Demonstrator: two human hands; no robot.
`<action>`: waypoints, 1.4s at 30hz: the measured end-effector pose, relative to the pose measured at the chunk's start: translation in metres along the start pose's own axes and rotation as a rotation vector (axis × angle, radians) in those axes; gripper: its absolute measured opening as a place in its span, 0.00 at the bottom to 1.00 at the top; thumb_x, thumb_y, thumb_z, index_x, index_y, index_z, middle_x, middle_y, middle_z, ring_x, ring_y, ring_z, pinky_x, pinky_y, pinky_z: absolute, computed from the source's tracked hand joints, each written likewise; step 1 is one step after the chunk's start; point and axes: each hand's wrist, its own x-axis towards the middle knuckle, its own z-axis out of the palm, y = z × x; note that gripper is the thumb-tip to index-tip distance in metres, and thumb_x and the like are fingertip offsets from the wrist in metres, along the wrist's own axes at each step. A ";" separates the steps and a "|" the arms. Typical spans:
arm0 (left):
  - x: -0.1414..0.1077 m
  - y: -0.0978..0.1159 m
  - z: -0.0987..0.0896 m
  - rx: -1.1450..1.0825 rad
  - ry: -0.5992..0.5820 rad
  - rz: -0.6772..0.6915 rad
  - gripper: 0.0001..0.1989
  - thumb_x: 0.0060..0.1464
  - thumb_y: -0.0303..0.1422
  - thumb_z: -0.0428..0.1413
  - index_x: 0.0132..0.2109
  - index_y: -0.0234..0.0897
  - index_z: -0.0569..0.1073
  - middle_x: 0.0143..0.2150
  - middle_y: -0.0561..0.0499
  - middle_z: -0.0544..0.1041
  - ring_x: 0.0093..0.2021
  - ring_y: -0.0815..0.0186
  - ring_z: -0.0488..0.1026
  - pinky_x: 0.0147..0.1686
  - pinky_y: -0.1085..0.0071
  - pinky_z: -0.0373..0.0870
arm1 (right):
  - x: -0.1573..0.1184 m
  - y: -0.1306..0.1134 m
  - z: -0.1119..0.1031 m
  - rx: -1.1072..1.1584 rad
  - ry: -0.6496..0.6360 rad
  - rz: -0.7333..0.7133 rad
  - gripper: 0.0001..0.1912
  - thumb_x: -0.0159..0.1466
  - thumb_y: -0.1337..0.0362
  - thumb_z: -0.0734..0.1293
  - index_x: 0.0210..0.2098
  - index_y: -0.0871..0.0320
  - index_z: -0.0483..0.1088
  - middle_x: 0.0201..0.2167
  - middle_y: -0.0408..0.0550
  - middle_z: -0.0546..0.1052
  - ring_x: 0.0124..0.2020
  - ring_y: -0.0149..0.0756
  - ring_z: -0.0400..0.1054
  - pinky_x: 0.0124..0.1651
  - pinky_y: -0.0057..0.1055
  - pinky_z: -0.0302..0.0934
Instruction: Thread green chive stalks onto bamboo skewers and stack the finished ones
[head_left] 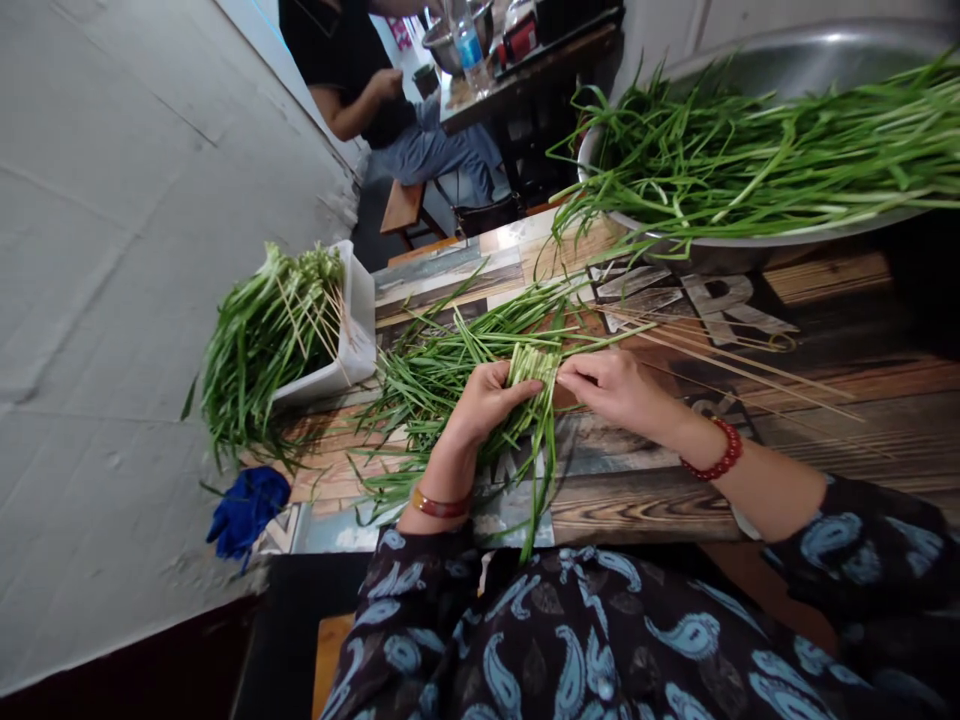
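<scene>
My left hand (491, 398) is wrapped round a bundle of green stalks (534, 368), thumb across its front, with long leaves hanging down below. My right hand (611, 388) is closed in a pinch at the bundle's right side; what its fingertips hold is too small to make out. Loose green stalks (427, 385) lie on the table behind and left of the hands. Several thin wooden skewers (750, 370) are spread on the table to the right. In a white bin (358, 320) at the left are bundled greens (251, 350) with skewers through their pale ends.
A large metal basin (825, 50) full of long greens stands at the back right. A blue glove (249, 512) lies at the table's left corner, near the wall. Beyond the wooden table (645, 505), a seated person (375, 100) is beside another table with a bottle (469, 50).
</scene>
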 end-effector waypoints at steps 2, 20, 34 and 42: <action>-0.001 0.003 -0.005 -0.025 -0.045 -0.018 0.16 0.44 0.40 0.67 0.34 0.30 0.80 0.29 0.51 0.78 0.27 0.71 0.69 0.29 0.76 0.65 | 0.000 -0.001 -0.001 0.056 -0.041 0.067 0.13 0.65 0.66 0.62 0.26 0.60 0.72 0.20 0.42 0.73 0.23 0.28 0.64 0.29 0.26 0.54; -0.013 0.021 -0.056 -0.148 0.459 0.219 0.22 0.50 0.43 0.63 0.48 0.33 0.76 0.38 0.45 0.82 0.32 0.66 0.79 0.37 0.70 0.74 | 0.003 -0.010 -0.015 0.681 -0.071 0.585 0.12 0.58 0.55 0.66 0.29 0.60 0.69 0.16 0.37 0.68 0.12 0.21 0.56 0.14 0.20 0.47; 0.029 0.020 -0.090 0.762 0.655 0.206 0.13 0.55 0.37 0.55 0.35 0.33 0.80 0.31 0.46 0.79 0.32 0.63 0.71 0.34 0.69 0.64 | -0.007 -0.013 -0.010 0.501 -0.295 0.502 0.09 0.59 0.59 0.64 0.26 0.58 0.66 0.16 0.37 0.68 0.12 0.22 0.56 0.15 0.21 0.49; 0.064 0.012 -0.094 0.813 0.621 0.044 0.11 0.47 0.38 0.62 0.24 0.34 0.77 0.24 0.45 0.75 0.31 0.61 0.70 0.35 0.67 0.60 | -0.007 -0.009 -0.007 0.502 -0.298 0.495 0.10 0.60 0.59 0.63 0.27 0.58 0.68 0.16 0.38 0.68 0.12 0.23 0.57 0.15 0.21 0.51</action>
